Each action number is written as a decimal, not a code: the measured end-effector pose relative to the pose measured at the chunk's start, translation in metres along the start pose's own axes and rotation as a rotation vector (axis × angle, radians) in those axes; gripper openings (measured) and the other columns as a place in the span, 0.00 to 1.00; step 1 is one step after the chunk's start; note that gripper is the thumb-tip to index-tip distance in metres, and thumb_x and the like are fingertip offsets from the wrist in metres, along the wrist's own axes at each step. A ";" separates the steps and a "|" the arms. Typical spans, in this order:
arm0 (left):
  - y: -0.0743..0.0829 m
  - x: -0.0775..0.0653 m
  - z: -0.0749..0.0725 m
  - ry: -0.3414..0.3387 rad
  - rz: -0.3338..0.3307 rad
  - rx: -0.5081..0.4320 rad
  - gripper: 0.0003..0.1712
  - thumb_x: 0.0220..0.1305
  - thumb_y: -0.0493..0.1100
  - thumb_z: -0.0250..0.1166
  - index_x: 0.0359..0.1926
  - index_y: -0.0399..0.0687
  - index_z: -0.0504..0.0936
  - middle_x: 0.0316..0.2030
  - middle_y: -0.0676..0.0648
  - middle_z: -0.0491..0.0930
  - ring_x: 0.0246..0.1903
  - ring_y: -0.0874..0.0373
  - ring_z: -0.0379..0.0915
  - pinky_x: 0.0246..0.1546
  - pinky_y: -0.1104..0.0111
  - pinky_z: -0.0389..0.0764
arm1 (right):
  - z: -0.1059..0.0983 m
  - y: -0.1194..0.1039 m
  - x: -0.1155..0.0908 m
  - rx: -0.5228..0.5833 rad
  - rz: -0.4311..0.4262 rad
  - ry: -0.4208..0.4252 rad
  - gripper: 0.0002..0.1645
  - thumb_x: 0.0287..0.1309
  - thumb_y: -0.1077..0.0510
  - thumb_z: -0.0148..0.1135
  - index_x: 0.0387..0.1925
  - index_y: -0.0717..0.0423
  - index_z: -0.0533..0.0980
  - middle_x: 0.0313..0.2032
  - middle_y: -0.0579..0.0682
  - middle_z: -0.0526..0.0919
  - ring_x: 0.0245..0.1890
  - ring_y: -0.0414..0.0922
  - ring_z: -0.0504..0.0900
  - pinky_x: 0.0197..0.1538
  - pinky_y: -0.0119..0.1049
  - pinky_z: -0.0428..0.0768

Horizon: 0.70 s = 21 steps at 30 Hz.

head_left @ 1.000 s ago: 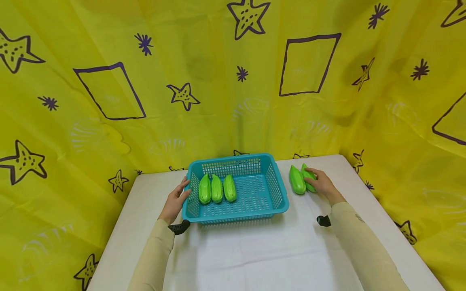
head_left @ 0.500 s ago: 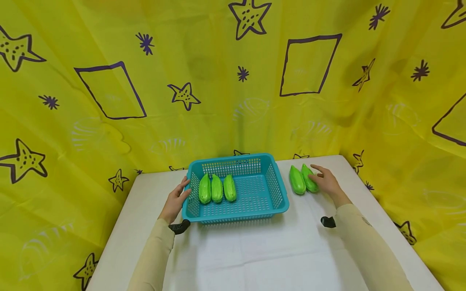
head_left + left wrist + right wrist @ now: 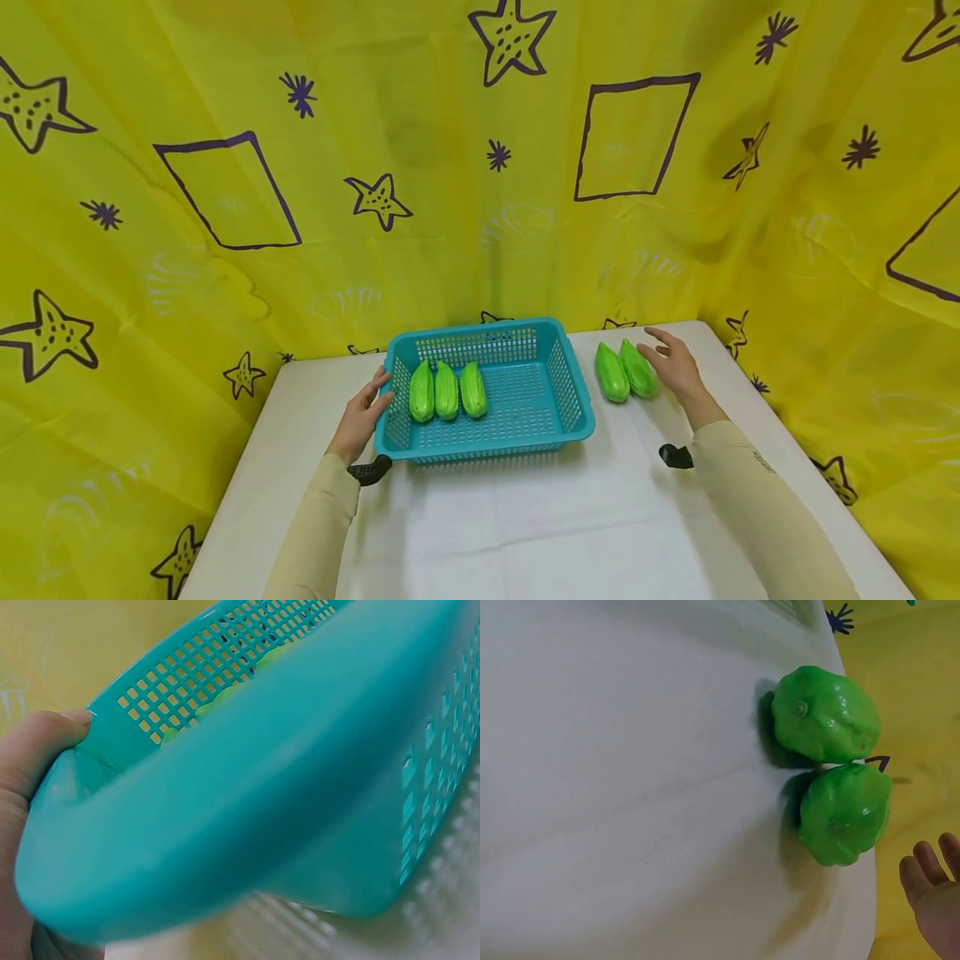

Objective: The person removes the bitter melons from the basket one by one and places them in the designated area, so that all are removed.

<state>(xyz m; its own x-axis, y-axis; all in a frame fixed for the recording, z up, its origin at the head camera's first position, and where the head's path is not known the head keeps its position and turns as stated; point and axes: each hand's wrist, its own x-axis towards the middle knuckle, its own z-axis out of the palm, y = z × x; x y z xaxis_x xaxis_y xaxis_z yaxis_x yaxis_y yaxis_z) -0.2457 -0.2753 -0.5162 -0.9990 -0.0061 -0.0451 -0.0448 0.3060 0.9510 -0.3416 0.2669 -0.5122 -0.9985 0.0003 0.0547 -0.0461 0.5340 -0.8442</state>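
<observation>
In the head view, my left hand (image 3: 360, 421) is at the left side of a teal plastic basket (image 3: 487, 452). The left wrist view shows a digit (image 3: 56, 739) hooked over the basket's rim (image 3: 187, 825). Three glossy green ridged gourds (image 3: 447, 392) lie side by side in the basket's left half. Right of the basket, a gourd (image 3: 612, 373) and another gourd (image 3: 638, 369) lie close together on the table. My right hand (image 3: 675, 367) is just right of this pair, fingers loosely extended and holding nothing. Both gourds (image 3: 829, 716) appear end-on in the right wrist view, apart from the fingers.
A white cloth covers the table (image 3: 495, 525). Yellow curtains (image 3: 420, 275) with dark star drawings hang behind it and on both sides. Black wrist-worn pieces show near the left wrist (image 3: 370, 470) and the right wrist (image 3: 676, 456).
My right hand has let go of the rightmost gourd and moved off to the right, its fingers spreading. The left hand, basket and gourds stay in place.
</observation>
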 end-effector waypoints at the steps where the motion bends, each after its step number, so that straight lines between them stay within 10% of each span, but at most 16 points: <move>1: -0.001 0.000 0.000 -0.002 -0.001 0.001 0.30 0.75 0.46 0.53 0.75 0.50 0.60 0.76 0.59 0.45 0.76 0.52 0.32 0.73 0.49 0.42 | 0.000 -0.002 0.000 0.006 -0.001 0.005 0.39 0.71 0.45 0.52 0.72 0.63 0.58 0.71 0.71 0.52 0.67 0.70 0.59 0.63 0.65 0.65; 12: -0.005 0.002 0.000 -0.005 -0.005 -0.024 0.30 0.75 0.47 0.54 0.74 0.50 0.61 0.76 0.58 0.46 0.76 0.53 0.32 0.73 0.49 0.43 | 0.006 -0.038 0.000 0.179 0.007 0.004 0.39 0.71 0.45 0.53 0.74 0.60 0.56 0.72 0.65 0.54 0.69 0.65 0.58 0.66 0.60 0.64; 21: 0.022 -0.010 0.000 -0.034 -0.026 -0.062 0.31 0.75 0.41 0.53 0.74 0.42 0.58 0.77 0.52 0.43 0.76 0.49 0.30 0.73 0.48 0.40 | 0.017 -0.071 -0.003 0.249 -0.022 -0.028 0.37 0.70 0.48 0.55 0.73 0.58 0.58 0.69 0.65 0.59 0.68 0.63 0.61 0.68 0.58 0.61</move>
<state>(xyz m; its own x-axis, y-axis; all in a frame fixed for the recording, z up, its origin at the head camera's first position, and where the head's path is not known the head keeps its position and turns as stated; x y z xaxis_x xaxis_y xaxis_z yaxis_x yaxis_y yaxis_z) -0.2368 -0.2680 -0.4946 -0.9966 0.0190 -0.0797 -0.0726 0.2462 0.9665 -0.3362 0.2150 -0.4612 -0.9975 -0.0345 0.0623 -0.0700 0.3091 -0.9485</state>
